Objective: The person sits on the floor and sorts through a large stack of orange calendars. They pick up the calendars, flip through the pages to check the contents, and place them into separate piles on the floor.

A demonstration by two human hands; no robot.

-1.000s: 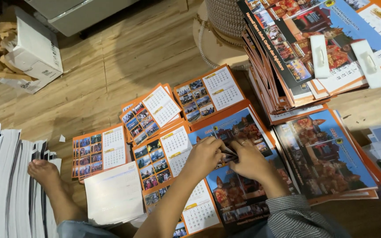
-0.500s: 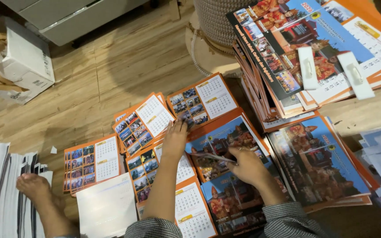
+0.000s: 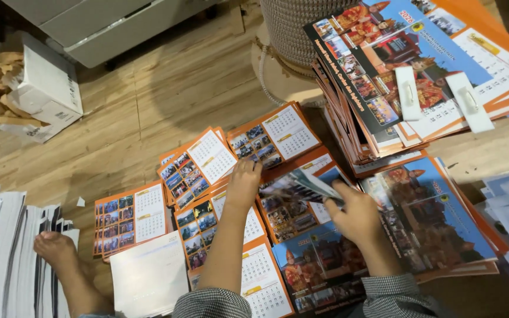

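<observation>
Orange-bordered calendar sheets (image 3: 201, 162) lie spread on wooden floor (image 3: 148, 106). Left hand (image 3: 244, 184) now flat, fingers stretched open, pressing on the sheets; half second ago it was lower, nearer right hand. Right hand (image 3: 357, 213) has fingers curled closed on thin printed sheet (image 3: 301, 184), which now lifts and blurs just left of its fingertips. My judgement: sheet is being drawn off the pile. Stacked calendars (image 3: 402, 76) lie beyond the fingers, bare foot (image 3: 57, 250) far left.

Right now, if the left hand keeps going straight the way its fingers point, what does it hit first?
Probably the orange calendar sheet lying just past the left hand; its fingertips already sit near that sheet's lower edge. Beyond it lies bare wooden floor. Depth is hard to judge from above.
</observation>
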